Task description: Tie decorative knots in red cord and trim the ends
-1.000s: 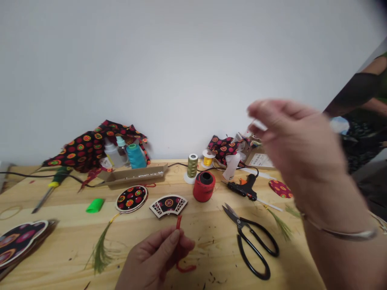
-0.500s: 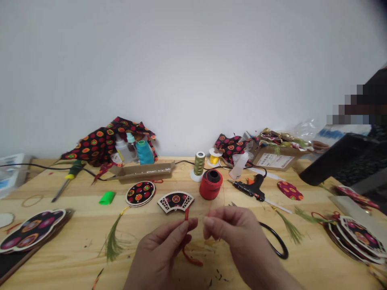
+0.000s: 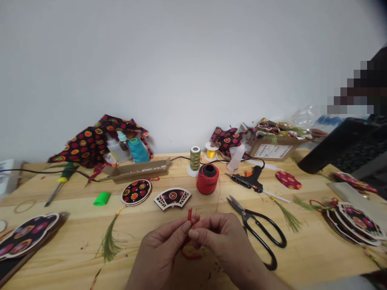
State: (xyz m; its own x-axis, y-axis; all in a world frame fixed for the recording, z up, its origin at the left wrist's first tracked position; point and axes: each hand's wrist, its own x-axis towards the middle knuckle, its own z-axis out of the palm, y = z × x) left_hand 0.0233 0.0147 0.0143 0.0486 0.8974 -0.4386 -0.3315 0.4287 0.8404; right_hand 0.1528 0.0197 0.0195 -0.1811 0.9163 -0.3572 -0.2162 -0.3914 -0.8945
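Head cam, wooden table point(image 3: 75, 257): I see both hands meet low at centre frame. L hand point(image 3: 165, 251) pinches a short red cord point(image 3: 189, 213) btwn thumb and forefinger; the cord's tip pokes up above the fingers and a loop of it lies on the table under the hands. R hand point(image 3: 220, 241) closes thumb and fingertips on the same cord, touching the L fingertips. Just beyond the hands lie a fan-shaped ornament point(image 3: 172, 198) and, left of it, an oval ornament point(image 3: 136, 191). A red spool point(image 3: 207, 179) stands behind, w/ a glue gun point(image 3: 249, 181) to its right. Black scissors point(image 3: 256, 231) lie open just right of the R hand; a green tassel point(image 3: 109, 241) lies well left. At far right, another person's dark sleeve point(image 3: 332, 149) reaches over the table edge.
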